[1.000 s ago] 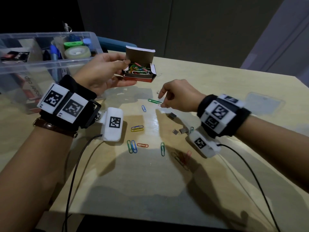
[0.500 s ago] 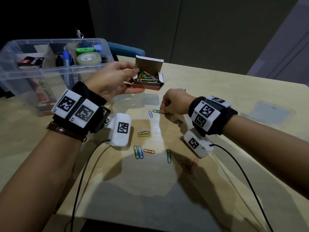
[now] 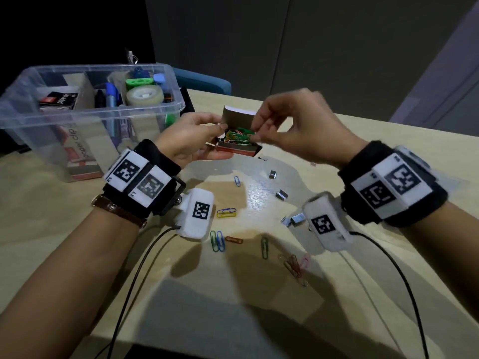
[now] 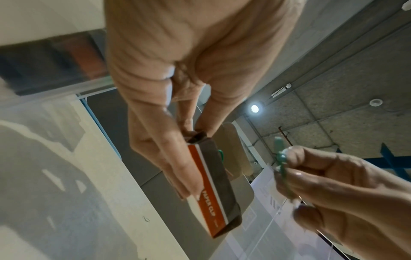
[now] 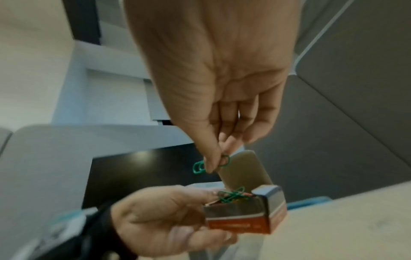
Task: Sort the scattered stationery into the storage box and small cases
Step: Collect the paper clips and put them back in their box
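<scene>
My left hand [image 3: 193, 141] grips a small red and grey paper clip box [image 3: 237, 146] [image 4: 213, 190] [image 5: 244, 218] above the table, its flap lid standing up and coloured clips heaped inside. My right hand [image 3: 293, 128] hovers right over the box and pinches a green paper clip [image 5: 200, 167] [image 4: 281, 158] between thumb and forefinger. Several loose paper clips [image 3: 226, 212] lie on the wooden table [image 3: 77, 229] below. Small staple blocks [image 3: 281, 195] lie among them.
A clear plastic storage box [image 3: 33, 130] stands at the back left with tape, markers and a paper clip carton inside. Wrist camera cables trail over the table's front edge. A blue chair back [image 3: 204, 82] stands behind the table.
My right hand picked the green clip off the table and rose to the box. My left hand kept the box held up.
</scene>
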